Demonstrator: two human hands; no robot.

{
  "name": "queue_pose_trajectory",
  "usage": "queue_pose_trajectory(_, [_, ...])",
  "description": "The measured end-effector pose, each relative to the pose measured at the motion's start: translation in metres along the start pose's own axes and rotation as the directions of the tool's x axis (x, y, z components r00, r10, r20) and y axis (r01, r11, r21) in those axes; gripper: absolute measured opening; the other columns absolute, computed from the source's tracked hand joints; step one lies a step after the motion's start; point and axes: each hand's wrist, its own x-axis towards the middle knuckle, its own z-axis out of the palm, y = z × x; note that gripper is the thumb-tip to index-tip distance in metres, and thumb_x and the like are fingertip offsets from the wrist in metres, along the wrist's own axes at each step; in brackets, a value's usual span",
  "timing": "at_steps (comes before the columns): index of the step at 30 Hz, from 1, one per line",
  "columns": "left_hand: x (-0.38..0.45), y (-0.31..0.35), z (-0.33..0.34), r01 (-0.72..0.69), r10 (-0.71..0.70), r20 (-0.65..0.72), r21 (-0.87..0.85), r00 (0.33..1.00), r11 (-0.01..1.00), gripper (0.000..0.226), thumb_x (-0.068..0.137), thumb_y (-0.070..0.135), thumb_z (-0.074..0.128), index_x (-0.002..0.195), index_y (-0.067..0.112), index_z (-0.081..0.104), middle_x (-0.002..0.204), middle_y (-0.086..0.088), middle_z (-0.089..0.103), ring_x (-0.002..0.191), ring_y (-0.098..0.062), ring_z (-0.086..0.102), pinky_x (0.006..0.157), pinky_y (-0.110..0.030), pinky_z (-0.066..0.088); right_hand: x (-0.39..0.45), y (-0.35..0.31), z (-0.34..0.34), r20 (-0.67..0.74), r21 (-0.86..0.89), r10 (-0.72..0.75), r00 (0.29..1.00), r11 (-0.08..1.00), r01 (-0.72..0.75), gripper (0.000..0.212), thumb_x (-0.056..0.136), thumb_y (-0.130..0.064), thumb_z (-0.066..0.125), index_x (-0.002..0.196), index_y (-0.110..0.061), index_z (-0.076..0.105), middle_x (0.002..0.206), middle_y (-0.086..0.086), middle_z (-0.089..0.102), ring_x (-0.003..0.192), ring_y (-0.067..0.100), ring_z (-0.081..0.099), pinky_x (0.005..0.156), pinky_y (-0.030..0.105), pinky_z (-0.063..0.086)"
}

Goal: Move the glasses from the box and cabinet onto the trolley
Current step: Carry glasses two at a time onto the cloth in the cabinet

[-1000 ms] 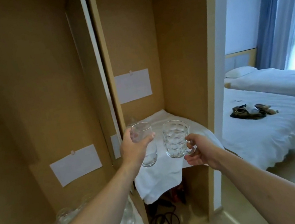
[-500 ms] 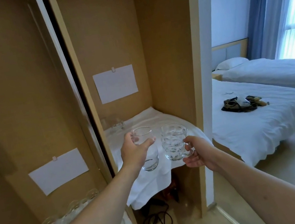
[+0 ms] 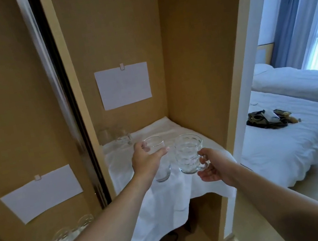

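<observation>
Flanking held tumbler (image 3: 159, 158) and mug (image 3: 189, 154), rear glasses (image 3: 121, 136), white cloth (image 3: 168, 201)

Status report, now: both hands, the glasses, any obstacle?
Left hand grips plain glass. Right hand holds dimpled mug by handle. More glasses at shelf back. No obstacle seen.

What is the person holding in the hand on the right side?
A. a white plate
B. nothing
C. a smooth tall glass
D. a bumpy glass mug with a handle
D: the right hand grips the handle of a dimpled glass mug.
</observation>
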Motion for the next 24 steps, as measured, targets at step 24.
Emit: queue_pose_trajectory(24, [0.132, -0.077, 0.044, 0.121, -0.101, -0.166, 0.117, 0.981, 0.986, 0.074, 0.061, 0.04, 0.096, 0.115, 0.023, 0.048, 0.111, 0.004, 0.06, 0.102, -0.02, 0.061, 0.081, -0.032, 0.049, 0.194, -0.013, 0.033, 0.163, -0.038, 0.101, 0.981, 0.995, -0.096, 0.03, 0.095, -0.033, 0.06, 0.079, -0.007, 0.062, 0.079, 0.017, 0.057, 0.065, 0.029, 0.062, 0.064, 0.035, 0.06])
